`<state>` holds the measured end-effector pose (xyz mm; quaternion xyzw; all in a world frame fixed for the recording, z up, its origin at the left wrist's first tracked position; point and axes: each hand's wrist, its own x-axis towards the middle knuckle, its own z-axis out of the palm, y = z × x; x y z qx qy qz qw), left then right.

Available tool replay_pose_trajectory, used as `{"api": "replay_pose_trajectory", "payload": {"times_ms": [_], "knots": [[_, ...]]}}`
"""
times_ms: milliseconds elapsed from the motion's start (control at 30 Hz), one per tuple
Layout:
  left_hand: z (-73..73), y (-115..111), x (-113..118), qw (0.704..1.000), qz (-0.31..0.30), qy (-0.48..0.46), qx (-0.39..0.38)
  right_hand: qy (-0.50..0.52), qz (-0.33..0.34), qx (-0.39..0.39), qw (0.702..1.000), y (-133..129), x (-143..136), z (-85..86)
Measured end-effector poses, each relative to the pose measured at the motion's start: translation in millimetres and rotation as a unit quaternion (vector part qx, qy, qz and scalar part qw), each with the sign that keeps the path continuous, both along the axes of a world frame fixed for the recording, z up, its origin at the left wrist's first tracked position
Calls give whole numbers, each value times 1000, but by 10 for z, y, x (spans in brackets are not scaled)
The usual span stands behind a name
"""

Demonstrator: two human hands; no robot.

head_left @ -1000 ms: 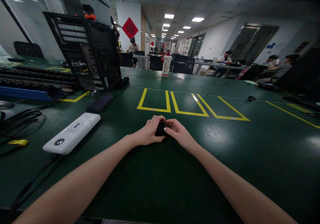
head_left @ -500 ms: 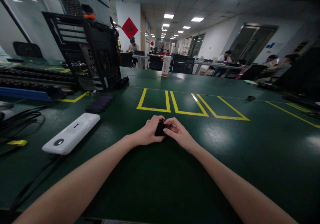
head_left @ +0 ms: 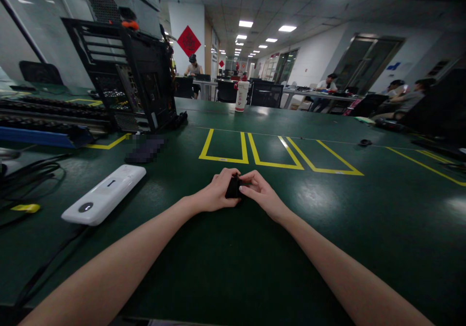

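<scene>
A small black box-like object (head_left: 232, 188) is between my two hands, low over the green table (head_left: 233, 258); its exact kind does not show. My left hand (head_left: 217, 191) grips it from the left, fingers over the far side and thumb along the near side. On its right side, my right hand (head_left: 260, 192) has thumb and forefinger pinched at the object's edge, the other fingers curled. Part of the object is hidden behind the fingers. Just beyond the hands, yellow tape outlines (head_left: 224, 160) mark the table top.
To the left lie a white oblong device (head_left: 105, 195) with a cable, a blurred dark item (head_left: 145, 148) and black cables (head_left: 29, 180). An open black computer case (head_left: 141, 73) stands behind them. A white cup (head_left: 241, 96) stands at the far edge. Several people sit farther back.
My right thumb and fingers have shifted very slightly at the object's right side. My left hand and the black object look the same.
</scene>
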<state>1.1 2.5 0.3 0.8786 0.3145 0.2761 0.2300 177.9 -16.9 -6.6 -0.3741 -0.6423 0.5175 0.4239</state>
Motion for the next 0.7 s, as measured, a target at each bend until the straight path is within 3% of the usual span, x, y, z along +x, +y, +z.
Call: {"api": "replay_pose_trajectory", "payload": {"times_ms": [333,533,700], "knots": [[22,-8,5,1000,-4,6,7,-31,-33,-15,999,16,-6,1],[-8,2,0,1000,-2,6,15,10,16,-14,1000,5,6,4],[-12,5,0,1000,-3,4,11,16,4,-8,1000,-24,1,24]]}}
